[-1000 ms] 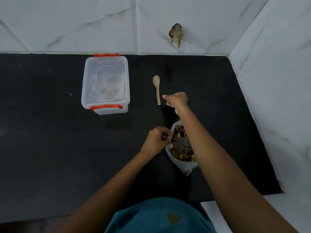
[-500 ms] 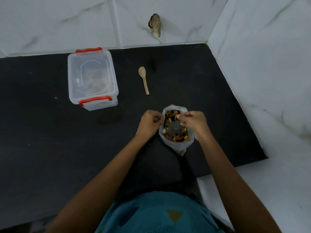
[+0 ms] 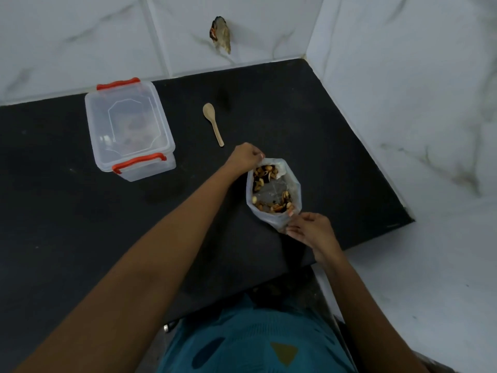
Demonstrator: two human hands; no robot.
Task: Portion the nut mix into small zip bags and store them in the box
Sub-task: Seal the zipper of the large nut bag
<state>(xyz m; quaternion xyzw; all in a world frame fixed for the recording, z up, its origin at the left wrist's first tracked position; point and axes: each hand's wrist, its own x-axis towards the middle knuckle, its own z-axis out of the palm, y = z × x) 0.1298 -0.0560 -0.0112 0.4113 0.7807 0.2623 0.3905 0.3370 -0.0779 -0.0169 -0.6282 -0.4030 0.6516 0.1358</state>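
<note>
A clear plastic bag of nut mix (image 3: 273, 193) stands open on the black counter (image 3: 80, 224). Nuts lie around what looks like a small clear bag inside it. My left hand (image 3: 246, 157) pinches the bag's far rim. My right hand (image 3: 309, 228) pinches the near rim, so the mouth is stretched wide between them. A wooden spoon (image 3: 213, 122) lies just beyond my left hand. The clear storage box (image 3: 129, 129) with orange latches sits closed at the back left, with something dim inside.
White marble-pattern walls close the counter at the back and right. A small brownish object (image 3: 221, 35) sticks to the back wall. The counter's front edge runs close to my teal shirt (image 3: 258, 343).
My right hand came back from beside the spoon to the bag. My left hand shifted to the far rim and my right to the near rim, pulling the mouth open.
</note>
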